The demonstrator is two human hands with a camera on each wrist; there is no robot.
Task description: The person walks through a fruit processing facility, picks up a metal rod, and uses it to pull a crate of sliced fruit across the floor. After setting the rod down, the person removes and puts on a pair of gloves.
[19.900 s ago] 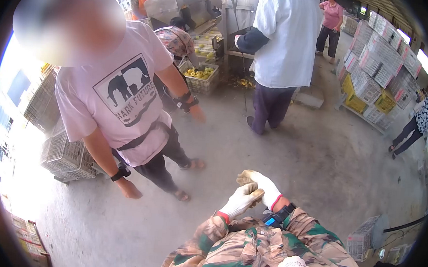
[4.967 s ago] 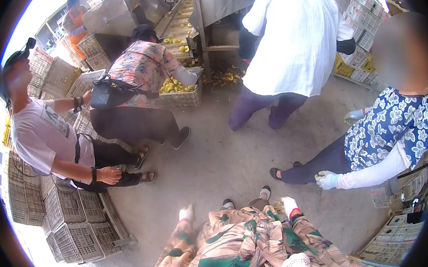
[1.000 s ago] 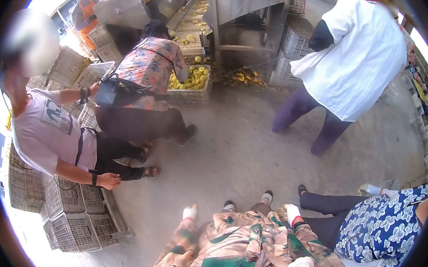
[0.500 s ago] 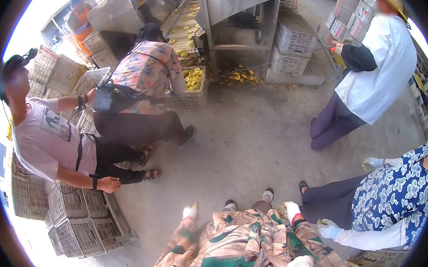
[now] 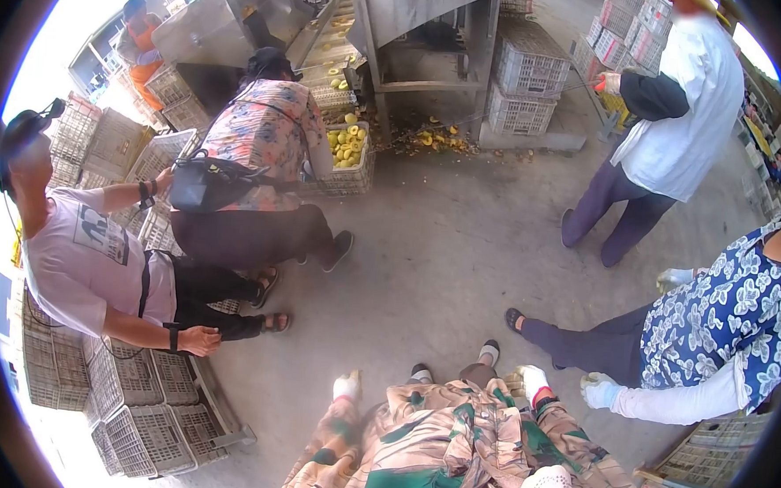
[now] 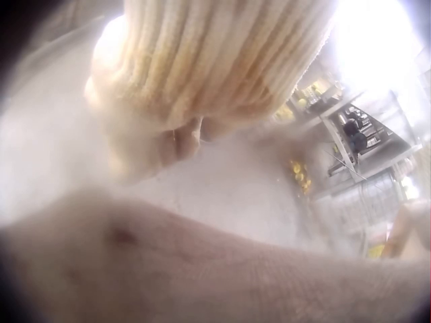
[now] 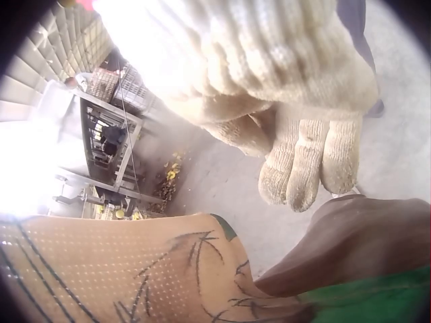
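Both of my hands hang low on either side of my camouflage-patterned clothing (image 5: 434, 432) in white knit gloves. My left hand (image 5: 347, 387) is on the left, with the concrete floor beyond it. In the left wrist view its ribbed glove (image 6: 202, 60) is blurred, and its fingertips are partly hidden. My right hand (image 5: 529, 382) is nearest to the gloved hand (image 5: 599, 390) of a person in a blue floral top. In the right wrist view its fingers (image 7: 306, 158) hang loosely bent. Neither hand shows anything held.
A person in a pink shirt (image 5: 90, 255) stands left, by stacked crates (image 5: 146, 439). Ahead, someone bends beside a crate of yellow fruit (image 5: 349, 158) near a metal machine (image 5: 428, 34). A person in white (image 5: 688, 127) stands right, before crates (image 5: 527, 74). Fruit scraps (image 5: 444, 139) lie on the floor.
My hands were together at the gloves about twenty seconds ago; now they hang apart. The person in white has moved right, away from the machine. The person in blue floral has shifted about on my right.
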